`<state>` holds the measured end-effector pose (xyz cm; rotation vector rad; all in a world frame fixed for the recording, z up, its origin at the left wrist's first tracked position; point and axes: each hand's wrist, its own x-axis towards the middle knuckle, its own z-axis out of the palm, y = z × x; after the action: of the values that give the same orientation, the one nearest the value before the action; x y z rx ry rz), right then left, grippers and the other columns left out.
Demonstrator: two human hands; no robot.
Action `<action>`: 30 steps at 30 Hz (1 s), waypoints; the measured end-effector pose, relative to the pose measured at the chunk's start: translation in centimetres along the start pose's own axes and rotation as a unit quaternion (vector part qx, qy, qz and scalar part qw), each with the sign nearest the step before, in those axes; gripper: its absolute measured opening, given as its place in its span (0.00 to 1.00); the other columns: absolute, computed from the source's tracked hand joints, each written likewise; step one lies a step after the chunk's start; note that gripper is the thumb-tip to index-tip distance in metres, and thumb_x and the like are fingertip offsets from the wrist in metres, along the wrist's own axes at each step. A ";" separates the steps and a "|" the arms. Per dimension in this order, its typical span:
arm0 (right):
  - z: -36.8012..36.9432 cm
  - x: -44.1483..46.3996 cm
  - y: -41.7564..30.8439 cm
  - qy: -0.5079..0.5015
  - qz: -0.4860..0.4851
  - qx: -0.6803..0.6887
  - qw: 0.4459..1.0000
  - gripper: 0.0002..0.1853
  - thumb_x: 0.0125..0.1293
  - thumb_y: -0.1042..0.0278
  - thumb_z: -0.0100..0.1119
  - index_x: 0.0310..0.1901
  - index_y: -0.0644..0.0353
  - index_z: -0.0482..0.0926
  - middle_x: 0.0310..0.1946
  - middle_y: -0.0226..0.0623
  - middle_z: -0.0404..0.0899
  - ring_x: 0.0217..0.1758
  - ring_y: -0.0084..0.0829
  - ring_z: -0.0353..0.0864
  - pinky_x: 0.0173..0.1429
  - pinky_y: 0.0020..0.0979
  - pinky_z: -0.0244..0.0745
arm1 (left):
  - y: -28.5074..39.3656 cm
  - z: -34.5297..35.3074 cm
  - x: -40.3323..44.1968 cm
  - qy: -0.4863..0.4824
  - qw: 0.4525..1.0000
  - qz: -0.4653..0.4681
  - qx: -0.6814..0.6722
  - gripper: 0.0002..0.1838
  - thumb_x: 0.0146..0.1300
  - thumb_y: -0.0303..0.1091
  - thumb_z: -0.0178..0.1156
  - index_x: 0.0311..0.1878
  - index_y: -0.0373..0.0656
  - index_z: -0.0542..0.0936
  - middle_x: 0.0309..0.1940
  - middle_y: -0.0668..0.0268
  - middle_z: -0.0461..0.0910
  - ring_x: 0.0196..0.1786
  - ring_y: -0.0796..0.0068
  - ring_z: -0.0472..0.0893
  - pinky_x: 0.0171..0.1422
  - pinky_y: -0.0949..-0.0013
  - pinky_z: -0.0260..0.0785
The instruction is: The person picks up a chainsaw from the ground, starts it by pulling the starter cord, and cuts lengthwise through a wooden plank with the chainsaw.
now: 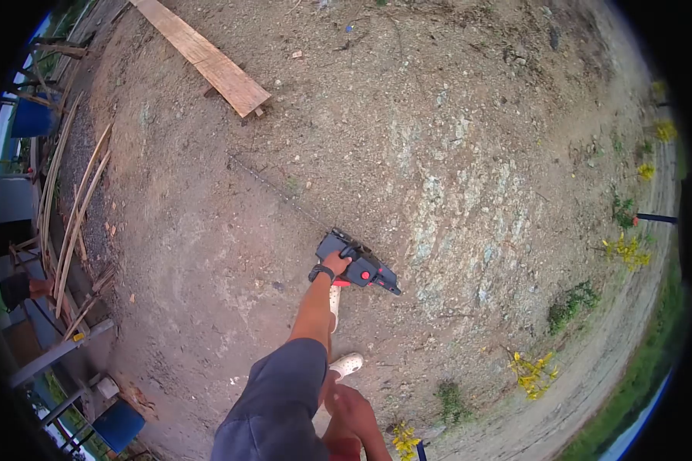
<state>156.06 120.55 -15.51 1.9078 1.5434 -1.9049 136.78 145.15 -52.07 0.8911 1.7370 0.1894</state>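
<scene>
A dark grey and black chainsaw [377, 276] with red parts hangs low over the dirt. My left hand [335, 263], wearing a dark wristwatch, is closed around its top handle. The saw's thin guide bar [277, 190] points away toward the upper left, seen nearly edge-on. My right hand [354, 411] hangs beside my leg, apart from the saw, and its fingers are not clear enough to read. Beneath the saw and behind it are my light-coloured clogs [348, 365].
A long wooden plank [207, 61] lies ahead, its near end slightly raised on a support. Thin wood strips [81, 215] lean at the left near a person's hand [40, 288] and blue containers [119, 425]. Yellow-flowered plants [532, 374] line the right, along stony ground.
</scene>
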 end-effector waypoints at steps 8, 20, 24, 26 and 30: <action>2.0 12.7 -6.9 0.012 -0.194 -0.114 0.974 0.24 0.71 0.63 0.58 0.66 0.62 0.74 0.60 0.54 0.78 0.60 0.55 0.80 0.65 0.48 0.77 | 5.1 -10.1 -11.6 0.069 0.997 0.023 0.032 0.27 0.73 0.50 0.59 0.63 0.35 0.79 0.57 0.41 0.82 0.63 0.42 0.80 0.67 0.50 0.71; 5.4 7.2 -15.4 -0.005 -0.197 -0.559 0.806 0.25 0.73 0.53 0.54 0.60 0.63 0.82 0.67 0.52 0.75 0.56 0.39 0.77 0.59 0.47 0.68 | 17.2 -18.5 -34.4 0.023 0.984 0.166 0.065 0.23 0.72 0.51 0.58 0.54 0.41 0.83 0.47 0.46 0.86 0.53 0.43 0.84 0.59 0.49 0.75; 7.3 9.1 -10.0 -0.113 -0.190 -0.490 0.843 0.25 0.74 0.51 0.47 0.66 0.50 0.79 0.63 0.49 0.81 0.64 0.53 0.82 0.63 0.61 0.74 | 19.7 -16.4 -38.0 0.006 0.978 0.167 0.127 0.23 0.73 0.53 0.58 0.54 0.41 0.83 0.47 0.44 0.86 0.52 0.41 0.85 0.58 0.46 0.76; 4.5 8.4 -13.3 -0.109 -0.109 -0.476 0.866 0.28 0.74 0.45 0.43 0.67 0.50 0.78 0.67 0.51 0.78 0.69 0.53 0.79 0.67 0.60 0.74 | 21.3 -16.6 -38.8 -0.003 0.973 0.190 0.134 0.25 0.73 0.54 0.57 0.54 0.40 0.83 0.47 0.44 0.86 0.52 0.40 0.84 0.59 0.45 0.76; 4.1 10.9 -9.0 -0.083 -0.195 -0.221 0.952 0.30 0.76 0.44 0.47 0.64 0.61 0.79 0.62 0.53 0.81 0.66 0.52 0.80 0.70 0.49 0.73 | 23.6 -16.6 -39.7 -0.043 0.960 0.237 0.144 0.30 0.73 0.59 0.56 0.55 0.38 0.83 0.46 0.42 0.86 0.52 0.38 0.84 0.59 0.45 0.75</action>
<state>144.68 128.99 -19.64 1.2996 2.1800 -1.5861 136.99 141.07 -3.15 1.5045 1.4668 0.2103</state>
